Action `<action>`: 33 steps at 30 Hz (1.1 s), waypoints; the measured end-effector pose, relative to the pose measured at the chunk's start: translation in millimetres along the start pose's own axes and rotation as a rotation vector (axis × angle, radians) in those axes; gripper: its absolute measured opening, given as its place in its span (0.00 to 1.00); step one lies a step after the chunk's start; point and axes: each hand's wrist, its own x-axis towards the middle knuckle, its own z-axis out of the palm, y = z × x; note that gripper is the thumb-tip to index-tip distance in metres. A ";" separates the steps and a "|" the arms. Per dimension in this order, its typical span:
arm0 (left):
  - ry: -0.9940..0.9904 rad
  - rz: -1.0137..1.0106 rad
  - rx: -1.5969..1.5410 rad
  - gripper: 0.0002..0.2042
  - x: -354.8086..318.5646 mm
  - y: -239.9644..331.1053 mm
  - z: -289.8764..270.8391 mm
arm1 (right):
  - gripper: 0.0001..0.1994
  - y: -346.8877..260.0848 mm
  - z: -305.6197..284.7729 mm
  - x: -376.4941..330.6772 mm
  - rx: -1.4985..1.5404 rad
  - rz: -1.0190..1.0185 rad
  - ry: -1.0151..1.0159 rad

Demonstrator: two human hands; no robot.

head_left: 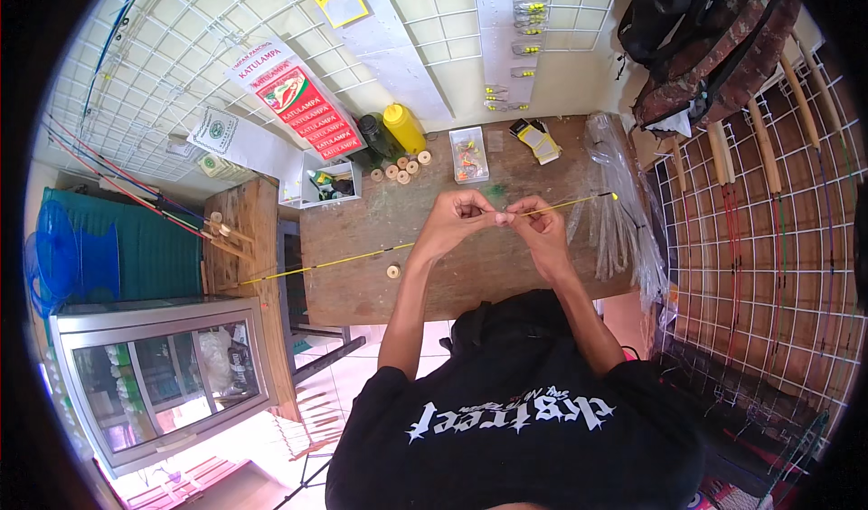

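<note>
A thin yellow fishing rod with dark bands crosses above the wooden table, from the far left to a black section and bright yellow tip on the right. My left hand pinches at the rod with thumb and fingertips. Right beside it, my right hand is closed on the rod too, and the fingertips of both hands nearly meet. Whatever small part or thread may lie between them is hidden by the fingers. Below the rod, a single round cork ring lies on the table, left of my left forearm.
On the wooden table stand a yellow squeeze bottle, dark bottles, several cork rings, a white bin and a white tray. Clear plastic sleeves hang over its right edge. A glass cabinet is at left; wire racks hold rods.
</note>
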 end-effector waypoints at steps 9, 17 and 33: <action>-0.011 -0.038 -0.051 0.04 -0.4 -3.5 -2.6 | 0.07 -6.0 4.1 -3.2 -0.108 -0.011 -0.041; 0.000 0.029 -0.095 0.06 -2.9 -3.6 -2.4 | 0.08 -2.6 4.7 0.0 -0.135 -0.072 -0.007; 0.021 0.007 -0.174 0.07 -4.3 -10.8 -3.8 | 0.07 -1.7 7.9 -0.5 -0.101 -0.069 -0.001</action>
